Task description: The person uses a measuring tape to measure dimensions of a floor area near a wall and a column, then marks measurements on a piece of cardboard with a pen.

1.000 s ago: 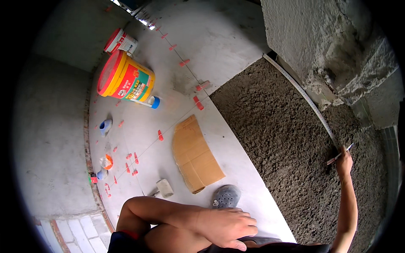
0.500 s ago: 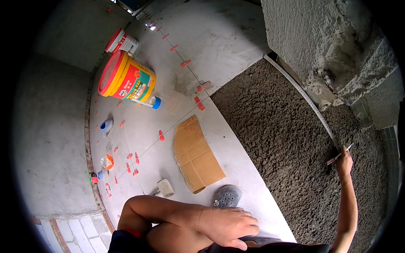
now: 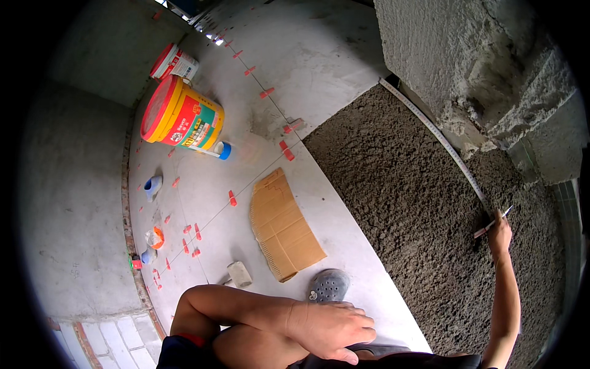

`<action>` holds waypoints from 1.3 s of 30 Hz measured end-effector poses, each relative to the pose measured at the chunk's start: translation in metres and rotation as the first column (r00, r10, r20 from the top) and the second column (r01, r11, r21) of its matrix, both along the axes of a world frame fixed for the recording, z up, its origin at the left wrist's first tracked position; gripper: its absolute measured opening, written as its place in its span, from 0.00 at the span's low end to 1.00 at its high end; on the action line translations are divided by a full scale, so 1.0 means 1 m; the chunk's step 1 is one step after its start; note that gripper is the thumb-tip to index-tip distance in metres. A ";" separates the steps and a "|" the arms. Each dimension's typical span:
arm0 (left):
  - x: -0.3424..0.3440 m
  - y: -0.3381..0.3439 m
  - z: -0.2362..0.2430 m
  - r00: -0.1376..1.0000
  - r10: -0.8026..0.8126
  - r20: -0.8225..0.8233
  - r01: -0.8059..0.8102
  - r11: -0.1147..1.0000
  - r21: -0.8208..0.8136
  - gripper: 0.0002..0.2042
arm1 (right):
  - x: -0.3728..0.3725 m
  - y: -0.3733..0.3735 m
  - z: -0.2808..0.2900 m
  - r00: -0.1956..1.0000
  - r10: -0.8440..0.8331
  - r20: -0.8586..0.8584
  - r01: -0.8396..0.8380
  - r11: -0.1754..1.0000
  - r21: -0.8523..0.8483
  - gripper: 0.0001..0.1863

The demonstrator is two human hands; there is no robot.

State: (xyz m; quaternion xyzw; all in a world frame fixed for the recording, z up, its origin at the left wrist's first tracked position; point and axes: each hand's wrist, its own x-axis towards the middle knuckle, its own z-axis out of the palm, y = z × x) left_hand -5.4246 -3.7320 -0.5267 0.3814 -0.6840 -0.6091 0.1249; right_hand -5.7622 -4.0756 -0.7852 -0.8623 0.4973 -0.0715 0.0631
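Note:
My left hand [image 3: 335, 332] hangs loosely over my bent knee at the bottom centre, fingers slightly curled and apart, holding nothing. Just beyond it is a grey clog [image 3: 329, 286] on my foot. At the right, my right hand [image 3: 499, 229] grips a thin pen-like stick [image 3: 481, 232] at the near end of a pale tape measure [image 3: 458, 158]; whether it holds the tape too is unclear. The tape stretches in a curve across dark, grainy screed [image 3: 399, 203] toward its far corner, alongside a rough concrete block [image 3: 442, 55].
Large pale floor tiles [image 3: 326, 43] carry several red spacers [image 3: 286, 150]. Cardboard [image 3: 284, 230], a mallet-like tool [image 3: 239, 275], two buckets [image 3: 203, 120], a blue-capped container [image 3: 224, 151], blue shoes [image 3: 152, 187] and an orange object [image 3: 157, 238] lie leftward, near a grey wall [image 3: 74, 215].
The view has shifted very slightly, bringing the right hand and tape a little higher and leftward in the picture. Both hands keep the same pose.

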 end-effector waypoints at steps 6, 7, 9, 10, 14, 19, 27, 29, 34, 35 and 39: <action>0.000 -0.001 0.001 1.000 -0.001 0.005 0.001 1.000 0.007 0.18 | 0.001 0.000 0.001 1.000 -0.015 -0.026 0.016 1.000 0.025 0.12; 0.000 -0.002 0.002 1.000 -0.004 0.006 0.004 1.000 0.008 0.18 | 0.000 -0.001 0.001 0.999 -0.021 -0.043 0.023 0.999 0.035 0.12; 0.000 -0.002 0.002 1.000 -0.015 0.012 0.014 1.000 0.012 0.18 | -0.001 -0.001 0.000 0.998 -0.024 -0.054 0.027 0.999 0.045 0.12; 0.000 -0.002 0.002 1.000 -0.022 0.018 0.021 1.000 0.015 0.18 | -0.001 -0.002 0.000 0.999 -0.022 -0.049 0.024 0.999 0.045 0.12; 0.000 -0.002 0.002 1.000 -0.020 0.021 0.020 1.000 0.016 0.18 | 0.001 0.000 0.001 0.999 -0.020 -0.035 0.021 0.999 0.038 0.12; 0.001 -0.006 0.006 1.000 -0.008 0.025 0.007 1.000 0.018 0.18 | -0.001 -0.001 -0.001 0.999 -0.013 -0.032 0.014 0.999 0.029 0.13; 0.002 -0.007 0.009 0.999 -0.016 0.034 0.016 1.000 0.012 0.18 | 0.000 -0.001 0.000 0.996 -0.048 -0.071 0.054 0.996 0.071 0.17; 0.002 -0.006 0.007 0.999 -0.008 0.031 0.008 1.000 -0.002 0.18 | 0.000 -0.002 0.001 0.995 -0.052 -0.082 0.059 0.995 0.082 0.18; 0.000 -0.004 0.004 0.999 -0.011 0.035 0.011 1.000 -0.002 0.18 | -0.002 -0.003 0.000 0.998 -0.033 -0.061 0.038 0.996 0.083 0.21; 0.000 -0.003 0.002 0.999 -0.010 0.033 0.010 1.000 -0.001 0.18 | -0.002 -0.003 0.001 0.998 -0.031 -0.053 0.035 0.996 0.076 0.21; 0.000 -0.001 0.000 1.000 -0.006 0.027 0.006 1.000 -0.016 0.17 | 0.001 -0.001 0.003 0.996 -0.040 -0.076 0.046 0.996 0.079 0.22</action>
